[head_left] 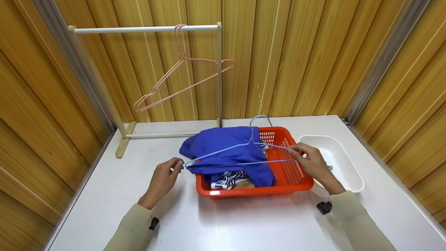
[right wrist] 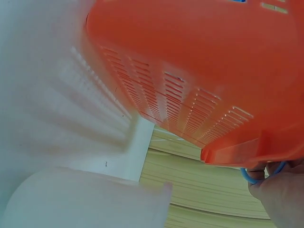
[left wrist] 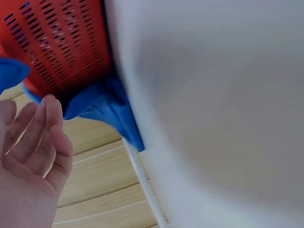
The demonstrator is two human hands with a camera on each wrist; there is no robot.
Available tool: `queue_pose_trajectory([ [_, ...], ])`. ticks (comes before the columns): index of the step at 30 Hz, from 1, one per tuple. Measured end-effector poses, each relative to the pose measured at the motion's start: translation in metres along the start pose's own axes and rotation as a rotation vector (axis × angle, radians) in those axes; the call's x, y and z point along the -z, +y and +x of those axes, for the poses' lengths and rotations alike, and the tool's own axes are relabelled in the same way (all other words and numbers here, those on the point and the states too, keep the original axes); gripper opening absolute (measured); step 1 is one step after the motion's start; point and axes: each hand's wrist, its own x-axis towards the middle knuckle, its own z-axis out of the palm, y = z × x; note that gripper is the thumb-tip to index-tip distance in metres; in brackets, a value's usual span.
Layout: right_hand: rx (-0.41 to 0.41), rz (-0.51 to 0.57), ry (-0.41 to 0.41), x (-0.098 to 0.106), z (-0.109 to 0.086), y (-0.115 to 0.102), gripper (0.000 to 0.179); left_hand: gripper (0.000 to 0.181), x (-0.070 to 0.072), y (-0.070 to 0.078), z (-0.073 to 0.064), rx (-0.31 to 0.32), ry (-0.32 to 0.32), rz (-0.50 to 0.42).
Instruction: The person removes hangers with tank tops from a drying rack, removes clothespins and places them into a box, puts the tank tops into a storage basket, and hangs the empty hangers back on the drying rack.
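My right hand (head_left: 313, 165) pinches the right end of a light-blue wire hanger (head_left: 223, 151), over the basket's right side. In the right wrist view a small bit of hanger (right wrist: 248, 176) shows at its fingers. A blue garment (head_left: 223, 146) lies across the red basket (head_left: 258, 191) and over its left rim. The hanger spans this garment; whether its lower bar passes through the cloth I cannot tell. My left hand (head_left: 163, 177) is beside the hanger's left end, fingers loosely bent and holding nothing. In the left wrist view this hand (left wrist: 35, 147) is below the basket wall.
Striped cloth (head_left: 230, 179) lies in the basket. To its right stands a white tub (head_left: 345, 164) with a small object inside. Pink hangers (head_left: 167, 76) hang from the rack's white rail (head_left: 139, 30) at the back left. Wood-patterned walls (head_left: 296, 62) enclose the white table (head_left: 216, 226).
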Motion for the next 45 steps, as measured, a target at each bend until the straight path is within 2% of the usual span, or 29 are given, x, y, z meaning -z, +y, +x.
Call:
queue_pose_trajectory([
  [2, -0.001, 0.003, -0.010, 0.000, 0.000, -0.002, 0.015, 0.016, 0.004, 0.011, 0.005, -0.046, 0.056, -0.028],
  [4, -0.007, 0.008, -0.017, 0.000, 0.000, -0.003, 0.016, 0.020, 0.007, 0.025, 0.010, -0.106, 0.058, -0.044],
  [6, -0.013, 0.017, -0.024, 0.000, 0.000, -0.005, 0.016, 0.026, 0.006, 0.037, 0.015, -0.149, 0.004, -0.057],
  [9, -0.022, 0.033, -0.042, -0.002, 0.000, -0.007, 0.017, 0.031, 0.000, 0.050, 0.019, -0.174, -0.105, -0.034],
  [12, -0.031, 0.038, -0.065, -0.004, 0.000, -0.008, 0.019, 0.029, -0.007, 0.054, 0.021, -0.181, -0.144, 0.010],
  [18, -0.056, 0.033, -0.080, -0.007, -0.002, -0.008, 0.022, 0.014, -0.012, 0.048, 0.021, -0.237, -0.067, 0.014],
  [22, -0.026, -0.008, -0.010, -0.008, -0.003, -0.003, 0.022, 0.012, -0.007, 0.043, 0.020, -0.274, -0.015, -0.006],
  [26, 0.000, -0.128, 0.087, -0.009, -0.003, 0.003, 0.017, 0.012, 0.002, 0.039, 0.016, -0.229, -0.006, -0.022],
  [28, -0.004, -0.185, 0.106, -0.010, -0.002, 0.005, 0.013, 0.012, 0.008, 0.037, 0.014, -0.200, -0.006, -0.025],
  [30, -0.016, -0.231, 0.102, -0.011, -0.002, 0.007, 0.013, 0.012, 0.013, 0.034, 0.012, -0.190, 0.004, -0.020],
  [33, -0.049, -0.291, 0.077, -0.011, -0.002, 0.010, 0.016, 0.010, 0.020, 0.029, 0.011, -0.210, 0.047, -0.002],
  [37, -0.093, -0.326, 0.047, -0.012, -0.003, 0.010, 0.020, 0.010, 0.030, 0.023, 0.008, -0.220, 0.097, 0.024],
  [45, -0.114, -0.348, 0.061, -0.015, -0.003, 0.006, 0.027, 0.013, 0.058, 0.018, 0.005, -0.147, 0.143, 0.076],
])
